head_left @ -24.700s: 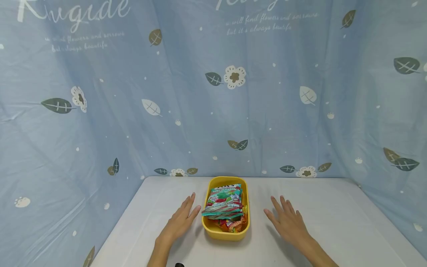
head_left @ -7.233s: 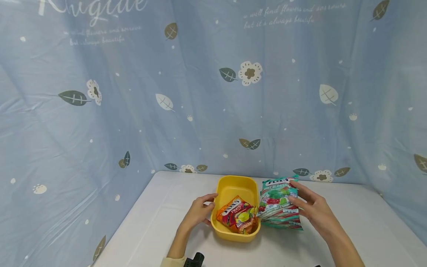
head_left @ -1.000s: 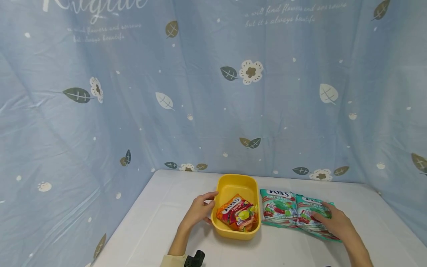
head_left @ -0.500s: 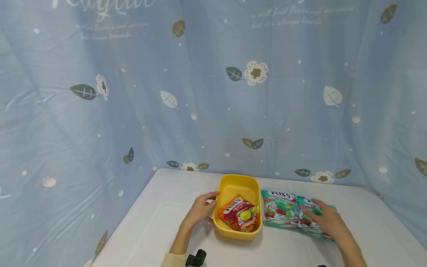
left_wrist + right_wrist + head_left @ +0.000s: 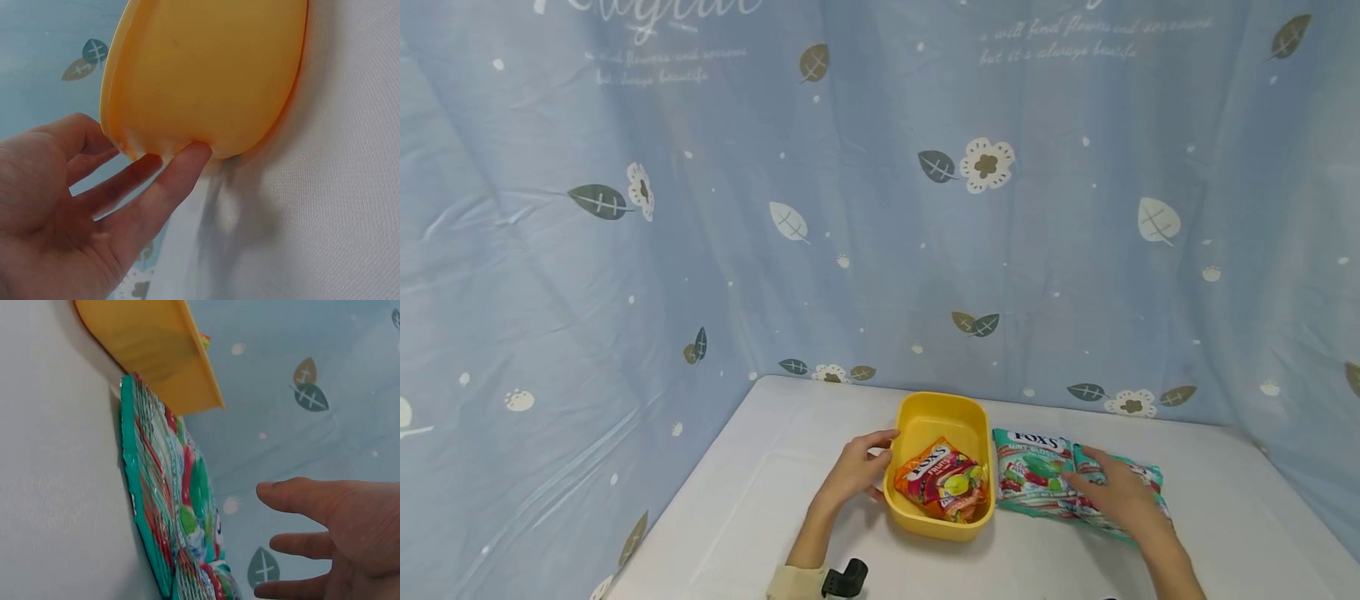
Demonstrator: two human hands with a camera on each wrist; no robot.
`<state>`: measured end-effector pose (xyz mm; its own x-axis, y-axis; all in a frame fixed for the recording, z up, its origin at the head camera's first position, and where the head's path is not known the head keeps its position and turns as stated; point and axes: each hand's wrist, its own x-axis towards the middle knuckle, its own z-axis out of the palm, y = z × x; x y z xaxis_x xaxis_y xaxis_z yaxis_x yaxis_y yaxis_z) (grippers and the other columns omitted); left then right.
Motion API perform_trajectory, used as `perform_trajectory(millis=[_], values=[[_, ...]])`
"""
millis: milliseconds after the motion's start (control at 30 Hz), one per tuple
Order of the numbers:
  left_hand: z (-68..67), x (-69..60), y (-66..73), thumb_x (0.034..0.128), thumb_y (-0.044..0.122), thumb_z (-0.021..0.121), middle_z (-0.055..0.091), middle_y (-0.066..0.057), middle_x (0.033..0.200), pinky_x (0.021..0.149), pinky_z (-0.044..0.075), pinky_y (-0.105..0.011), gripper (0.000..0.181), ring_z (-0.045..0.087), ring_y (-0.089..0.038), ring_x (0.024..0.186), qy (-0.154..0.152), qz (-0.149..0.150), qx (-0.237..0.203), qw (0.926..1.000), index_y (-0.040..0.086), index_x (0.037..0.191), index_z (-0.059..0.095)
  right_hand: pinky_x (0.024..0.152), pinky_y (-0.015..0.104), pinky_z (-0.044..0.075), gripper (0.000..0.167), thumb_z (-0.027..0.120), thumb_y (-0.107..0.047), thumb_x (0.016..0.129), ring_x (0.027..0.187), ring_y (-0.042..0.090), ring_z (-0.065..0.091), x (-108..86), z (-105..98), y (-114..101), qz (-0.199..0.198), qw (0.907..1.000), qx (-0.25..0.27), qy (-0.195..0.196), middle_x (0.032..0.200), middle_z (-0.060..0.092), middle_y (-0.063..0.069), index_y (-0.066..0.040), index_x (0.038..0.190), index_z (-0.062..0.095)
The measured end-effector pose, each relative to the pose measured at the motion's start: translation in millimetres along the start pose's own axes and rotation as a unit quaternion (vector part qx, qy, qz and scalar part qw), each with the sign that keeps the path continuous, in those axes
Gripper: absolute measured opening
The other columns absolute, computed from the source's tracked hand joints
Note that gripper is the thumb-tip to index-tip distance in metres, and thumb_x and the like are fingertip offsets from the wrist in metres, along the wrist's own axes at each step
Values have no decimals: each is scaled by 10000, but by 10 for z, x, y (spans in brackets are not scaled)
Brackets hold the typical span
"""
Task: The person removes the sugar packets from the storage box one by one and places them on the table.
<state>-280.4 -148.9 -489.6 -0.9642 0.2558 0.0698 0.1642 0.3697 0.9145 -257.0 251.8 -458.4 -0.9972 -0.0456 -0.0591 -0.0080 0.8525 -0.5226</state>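
My left hand (image 5: pixel 856 467) holds the left side of a yellow plastic box (image 5: pixel 943 408). In the left wrist view, fingertips touch the box's outer wall, and the upper digits reach the rim, partly hidden. Inside the box lies an orange-red FOX'S Fruits candy bag (image 5: pixel 942 477), with more orange wrapping under it. Two teal FOX'S Mint Blossom candy bags lie right of the box: a left bag (image 5: pixel 1033 471) and a right bag (image 5: pixel 1142 473). My right hand (image 5: pixel 1116 492) hovers over the right bag with fingers spread; in the right wrist view, a gap separates it from the bags.
The white tabletop (image 5: pixel 760 492) carries the box and bags. A blue patterned curtain (image 5: pixel 880 250) rises along its back and sides. A dark wrist device (image 5: pixel 845 578) sits on my left wrist.
Both mint bags, first in the box, now lie beside it on the table. Over the last second my right hand has shifted left across the right bag. The left hand keeps its place.
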Motion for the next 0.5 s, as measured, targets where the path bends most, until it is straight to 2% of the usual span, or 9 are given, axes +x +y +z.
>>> perform_trajectory(millis=[300,500], values=[[-9,8,-3,982,122,542,561,-254,1312,497,610,-403,413,662,-266,881,11,23,-79,10000,52,1389,541,889,662,512,757,581,-473,947,1177,575,510,2,67,-134,-390,9990,23,205,1373,464,392,91,1421,406],[-6,4,-4,978,129,547,563,-251,1317,494,609,-398,418,661,-251,880,14,12,-141,9999,65,1391,543,922,685,488,749,588,-480,941,1227,582,464,9,102,-283,-306,9992,54,244,1384,462,380,55,1434,412]])
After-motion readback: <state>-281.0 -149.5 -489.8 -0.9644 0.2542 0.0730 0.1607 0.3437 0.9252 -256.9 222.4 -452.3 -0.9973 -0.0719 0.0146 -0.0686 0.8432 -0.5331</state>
